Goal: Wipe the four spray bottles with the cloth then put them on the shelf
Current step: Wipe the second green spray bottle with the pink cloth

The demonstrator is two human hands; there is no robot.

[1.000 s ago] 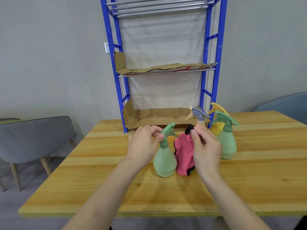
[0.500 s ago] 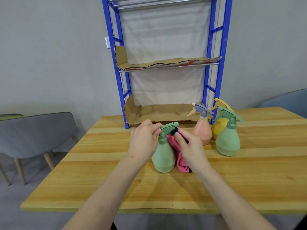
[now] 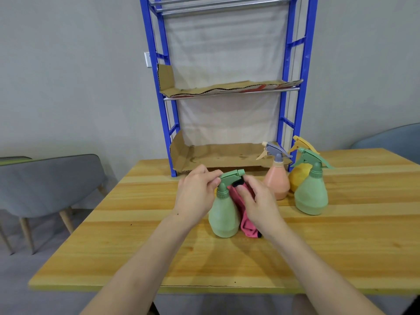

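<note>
Four bottles, all upright on the table [image 3: 109, 237], none on the shelf [image 3: 168, 123].

Near green bottle [image 3: 223, 215] stands near-centre, between both hands. Left hand [image 3: 195, 197] has its fingers curled and pinches the rear of the spray head with thumb and forefinger. Right hand [image 3: 260, 206] grips the cloth [image 3: 247, 222], fingers curled round it. The cloth is pink with a black edge, bunched, and pressed to the right side of that bottle, just under the nozzle. Its lower end hangs down to the table beside the bottle base.

The other three are grouped far-right, near the shelf's right leg. Peach bottle [image 3: 277, 186] with a grey-blue head is leftmost. Yellow bottle [image 3: 296, 177] is behind and mostly hidden. Far green bottle [image 3: 311, 197] is nearest of the three and rightmost, just in front of the yellow one. I can't tell whether they touch.

The shelf has a blue frame and sits at the far table edge against the wall. Cardboard [image 3: 222, 155] lines the bottom and middle tiers, with metal bars on top.

Grey chair [image 3: 45, 183] is left of the table, and a blue chair [image 3: 391, 139] is far-right.
</note>
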